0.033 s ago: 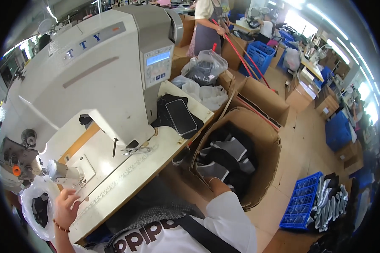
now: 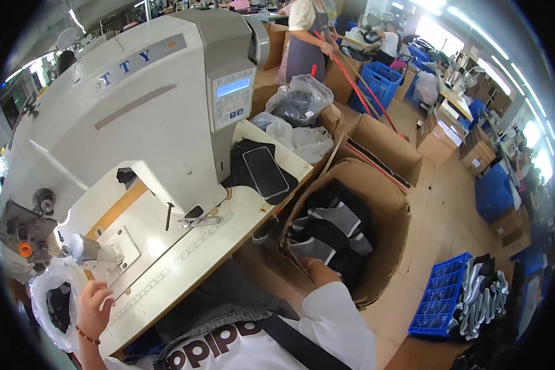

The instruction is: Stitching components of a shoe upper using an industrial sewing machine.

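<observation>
Very little has just changed: we see the left hand [image 2: 94, 308] drawn slightly back and down from the silver post [image 2: 92, 251] at the left end of the table [image 2: 185, 259], while the right hand [image 2: 319, 271] keeps its place at the cardboard box [image 2: 388, 240]. We take this as a small shift only, since no piece of cloth has come onto the sewing surface with it. The left hand is loosely open, its fingers a little bent, above the table's near edge at that end, and we see nothing in it. The right hand reaches over the near rim of the box, beside the black and grey cloth pieces [image 2: 336, 219] heaped inside; its fingertips are hidden, so we cannot tell whether it grips any of them. The box stands just beyond the table's right-hand end. Around the 2 hands, we have a plastic bag [image 2: 38, 302] with dark contents hanging at the table's left end, the big sewing machine [image 2: 166, 117] along the far side, small snips [image 2: 197, 221] by its base, and a phone [image 2: 266, 172] on black cloth [image 2: 237, 161] near the right-hand far corner.
</observation>
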A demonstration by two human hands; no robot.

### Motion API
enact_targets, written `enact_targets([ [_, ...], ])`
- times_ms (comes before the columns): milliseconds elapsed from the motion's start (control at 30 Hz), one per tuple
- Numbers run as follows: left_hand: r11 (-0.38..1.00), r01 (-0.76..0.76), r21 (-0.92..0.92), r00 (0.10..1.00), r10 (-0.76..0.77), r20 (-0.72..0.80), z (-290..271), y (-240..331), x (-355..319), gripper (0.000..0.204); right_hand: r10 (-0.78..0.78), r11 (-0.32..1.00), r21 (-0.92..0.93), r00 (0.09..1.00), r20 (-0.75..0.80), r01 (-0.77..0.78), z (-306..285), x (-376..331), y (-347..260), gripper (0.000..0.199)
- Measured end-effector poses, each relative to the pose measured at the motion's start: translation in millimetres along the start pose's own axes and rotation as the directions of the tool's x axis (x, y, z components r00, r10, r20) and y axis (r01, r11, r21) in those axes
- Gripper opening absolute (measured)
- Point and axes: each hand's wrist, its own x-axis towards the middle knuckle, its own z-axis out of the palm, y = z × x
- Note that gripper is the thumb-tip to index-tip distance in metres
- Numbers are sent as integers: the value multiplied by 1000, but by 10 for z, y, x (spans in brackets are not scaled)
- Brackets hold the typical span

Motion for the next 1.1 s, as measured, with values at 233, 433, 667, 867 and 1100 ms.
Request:
enact_targets([
  [233, 866, 487, 112, 852, -500, 158, -333, -453, -1625, 42, -510, 828, -294, 859, -44, 477, -1566, -1470, -1142, 43],
  [433, 811, 525, 258, 501, -540, 676, -98, -550, -2623, 74, -952, 219, 294, 138, 273, 931, -1710, -2770, -2978, 31],
  [667, 624, 596, 504, 410, -777, 477, 771, -248, -3558, 84, -930, 3, 346, -125, 345, 938, -458, -3028, -4614, 29],
  [867, 349, 705, 617, 419, -907, 33, 1040, -69, -4089, 94, -873, -27, 396, -215, 438, 918, 16, -3184, -5095, 23],
  [1100, 344, 856, 385, 516, -550, -656, 787, -488, -3788, 85, -842, -25, 430, -250, 477, 903, 304, -3124, -5160, 23],
])
